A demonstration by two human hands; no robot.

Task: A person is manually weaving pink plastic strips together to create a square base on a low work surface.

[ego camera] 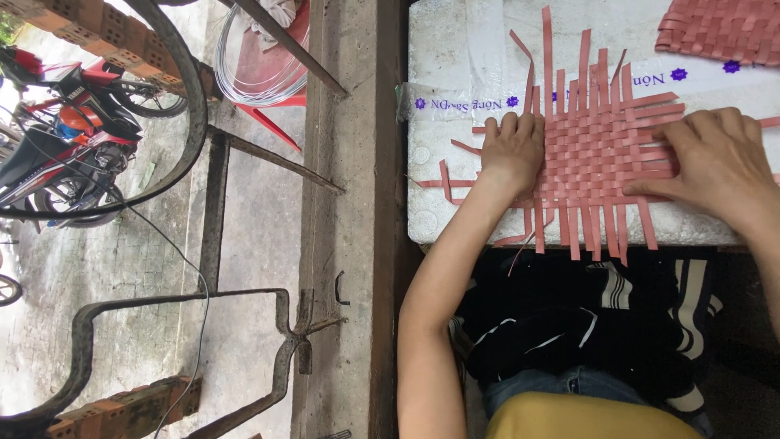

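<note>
- Soft, even daylight; the white foam counter (455,106) is the brightest surface (nearly washed out at its top edge).
- Below the counter, the dark striped cloth (601,317) sits in deep shade.
- Left of the counter, straight metal bars (175,106) bow from wide-angle distortion.
- Focus is sharp throughout.

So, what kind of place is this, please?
Probably an outdoor home workshop: both hands press a pink woven mat on a white foam box, beside a concrete yard with a motorbike and bricks.
</note>
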